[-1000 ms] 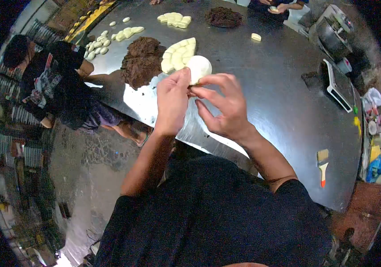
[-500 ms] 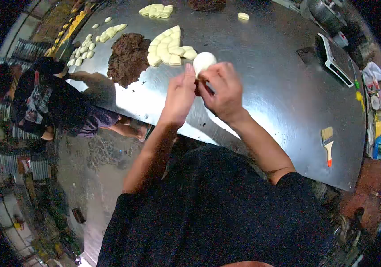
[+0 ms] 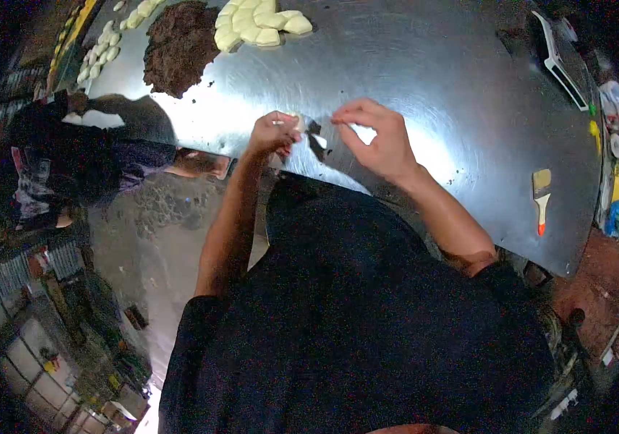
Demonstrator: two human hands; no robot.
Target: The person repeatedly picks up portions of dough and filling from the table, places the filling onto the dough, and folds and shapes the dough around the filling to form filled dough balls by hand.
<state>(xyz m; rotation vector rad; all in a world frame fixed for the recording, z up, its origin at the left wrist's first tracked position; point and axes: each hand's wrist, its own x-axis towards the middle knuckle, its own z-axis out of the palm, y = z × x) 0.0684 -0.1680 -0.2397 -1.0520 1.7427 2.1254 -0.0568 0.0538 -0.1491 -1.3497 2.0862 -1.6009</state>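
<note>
My left hand [image 3: 273,136] is closed above the near edge of the metal table, its fingers curled round a small piece of pale dough [image 3: 299,121]. Most of that dough is hidden by the fingers. To its right, apart from it, my right hand [image 3: 382,141] is held with thumb and forefinger tips together in a pinch. Whether anything sits between those tips is too small to make out. Beyond the hands lie a cluster of pale dough pieces [image 3: 251,23] and a mound of dark brown filling [image 3: 179,50].
Smaller dough pieces [image 3: 99,54] lie at the far left of the metal table [image 3: 461,94]. A brush [image 3: 541,199] rests at the right, and a flat white-edged device [image 3: 564,72] stands farther back. Another person [image 3: 70,163] is at the left side of the table.
My hands, together at a round white dough ball before, have come apart, the right one moving off to the right. The view has tipped down, so the table things sit higher.
</note>
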